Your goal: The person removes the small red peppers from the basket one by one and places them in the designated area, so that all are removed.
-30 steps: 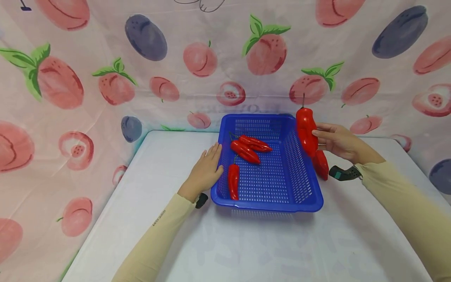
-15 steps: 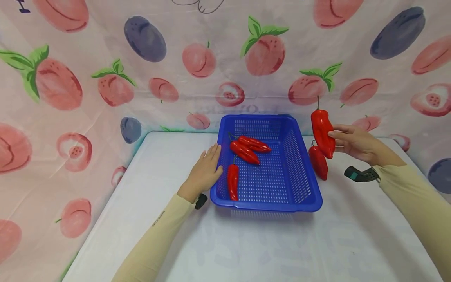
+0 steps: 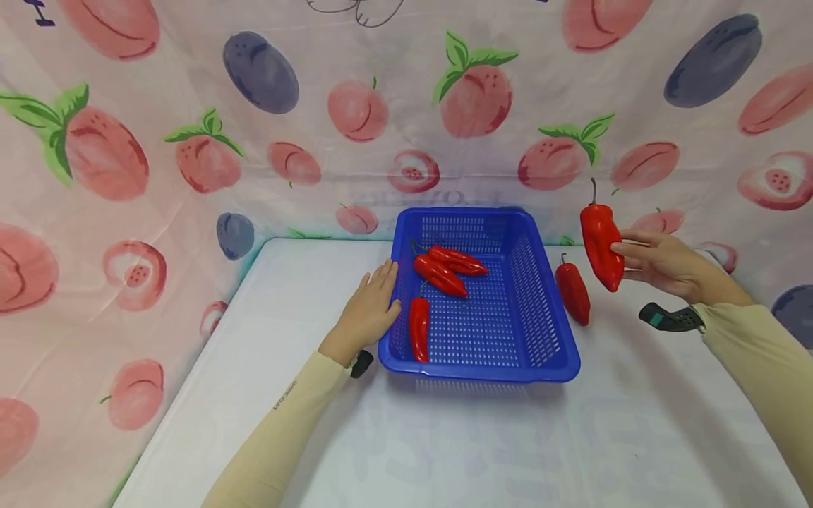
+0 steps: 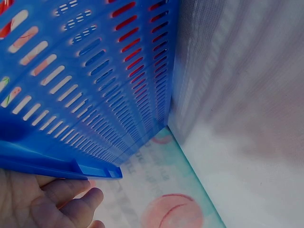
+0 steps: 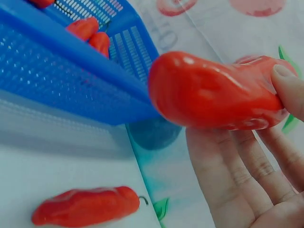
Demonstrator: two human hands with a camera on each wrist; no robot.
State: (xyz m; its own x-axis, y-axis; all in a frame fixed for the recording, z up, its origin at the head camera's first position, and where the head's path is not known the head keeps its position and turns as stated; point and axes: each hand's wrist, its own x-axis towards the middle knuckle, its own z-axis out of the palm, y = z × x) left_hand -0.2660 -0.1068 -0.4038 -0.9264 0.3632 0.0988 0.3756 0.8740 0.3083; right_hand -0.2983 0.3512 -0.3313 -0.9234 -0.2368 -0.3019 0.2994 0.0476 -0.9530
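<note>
I find the right hand (image 3: 667, 267) pinching a glossy red, elongated pepper (image 3: 601, 247) aloft, stem upward, long axis slightly tilted, right of the blue rectangular plastic basket (image 3: 483, 372). The left hand (image 3: 365, 310), fingers straight, rests at the basket's left edge, farther from that pepper.

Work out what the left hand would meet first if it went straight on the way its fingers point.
Most likely the blue basket: the left hand touches its left rim. Whether it would push or slide over is hard to judge.
</note>
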